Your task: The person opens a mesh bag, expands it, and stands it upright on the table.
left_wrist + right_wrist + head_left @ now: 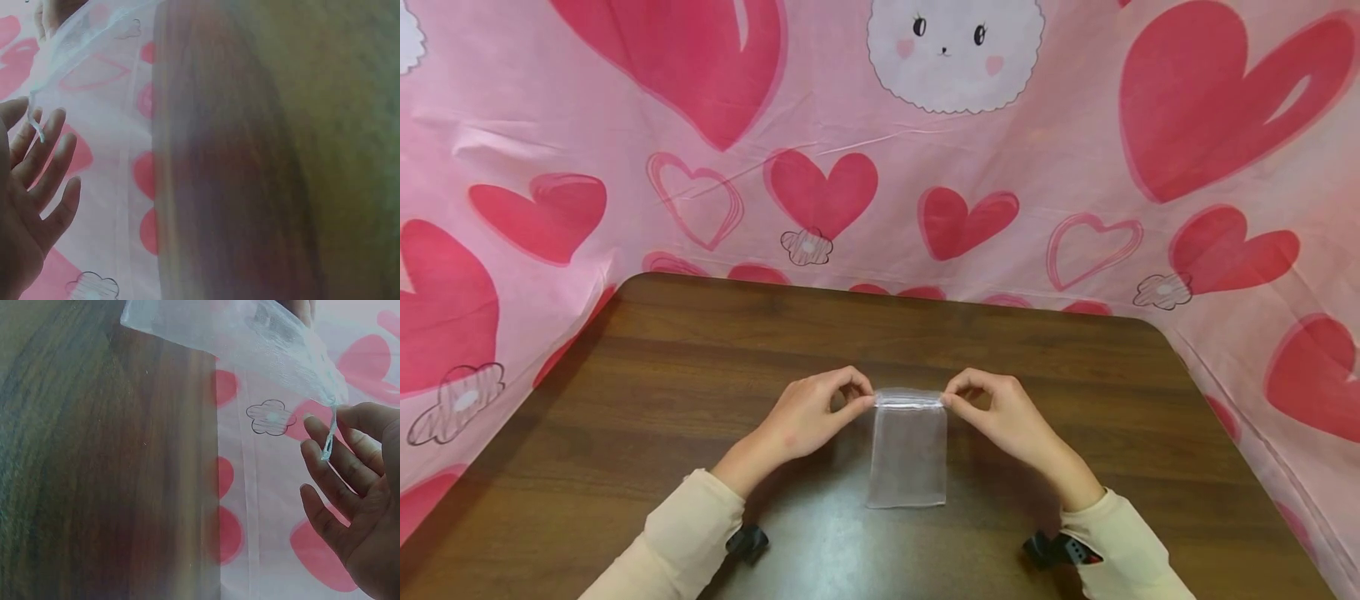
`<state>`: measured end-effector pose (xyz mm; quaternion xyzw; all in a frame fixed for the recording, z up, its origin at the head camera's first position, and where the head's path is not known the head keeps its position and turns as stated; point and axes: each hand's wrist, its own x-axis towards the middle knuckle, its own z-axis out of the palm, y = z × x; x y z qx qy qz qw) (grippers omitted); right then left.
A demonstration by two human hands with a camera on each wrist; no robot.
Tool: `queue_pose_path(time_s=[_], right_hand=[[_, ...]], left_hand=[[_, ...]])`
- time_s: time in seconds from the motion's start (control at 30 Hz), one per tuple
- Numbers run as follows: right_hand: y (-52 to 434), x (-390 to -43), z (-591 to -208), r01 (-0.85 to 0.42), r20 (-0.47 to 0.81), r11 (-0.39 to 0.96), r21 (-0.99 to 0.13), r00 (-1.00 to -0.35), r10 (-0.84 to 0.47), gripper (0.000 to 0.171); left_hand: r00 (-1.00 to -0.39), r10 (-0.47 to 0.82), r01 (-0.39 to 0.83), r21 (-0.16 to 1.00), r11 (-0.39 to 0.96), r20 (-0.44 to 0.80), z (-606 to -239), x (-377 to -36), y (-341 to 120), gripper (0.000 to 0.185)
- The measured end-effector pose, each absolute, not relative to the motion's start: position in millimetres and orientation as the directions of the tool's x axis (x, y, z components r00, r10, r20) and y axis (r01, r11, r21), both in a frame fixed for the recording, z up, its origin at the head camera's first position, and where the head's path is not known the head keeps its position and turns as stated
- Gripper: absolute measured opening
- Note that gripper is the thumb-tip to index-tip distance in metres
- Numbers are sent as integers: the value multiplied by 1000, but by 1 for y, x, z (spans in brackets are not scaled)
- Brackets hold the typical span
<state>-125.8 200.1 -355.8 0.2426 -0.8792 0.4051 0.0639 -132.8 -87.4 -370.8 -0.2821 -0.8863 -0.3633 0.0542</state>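
Pinching the two ends of the drawstring, I hold a small sheer white organza pouch by its gathered top, over the middle of the dark brown wood-grain bench, a little nearer its front edge than its back. My left hand has thumb and forefinger nipped on the left end of the cord at the pouch's mouth, and my right hand does the same on the right end; the other fingers of both hands are loosely fanned out. In the right wrist view the thin white cord loop runs down from the puckered corner of the pouch between my fingers, and in the left wrist view the matching cord hangs at my fingertips. The pouch's body lies flat towards me, its lower hem near the front of the bench; it looks empty, though the fabric is too sheer to be sure.

As I judge it, the step in hand is working the mouth by the drawstring, the top already bunched narrow between my hands. A next move would call for an even, outward pull on both cords at once, level with the bench, so the gathers slide equally and the thin fabric neither twists nor snags.

Behind the bench hangs a pink cloth with red hearts.
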Motion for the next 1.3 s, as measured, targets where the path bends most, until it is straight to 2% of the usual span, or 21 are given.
queue_pose_path(time_s=[0.4, 0.83, 1.03, 1.3], right_hand=[[201, -121, -356, -436, 329, 496, -751, -898, -291, 6], [201, -118, -357, -399, 310, 457, -795, -915, -259, 5], [199, -116, -361, -414, 320, 415, -810, -906, -278, 10], [195, -112, -369, -346, 261, 445, -826, -934, -242, 19]], left_hand=[[-837, 479, 520, 660, 542, 266, -378, -126, -82, 13], [-866, 407, 481, 706, 519, 291, -385, -124, -77, 6], [-871, 386, 476, 718, 508, 305, -385, -125, -78, 7], [-861, 375, 496, 732, 467, 343, -384, -125, -77, 8]])
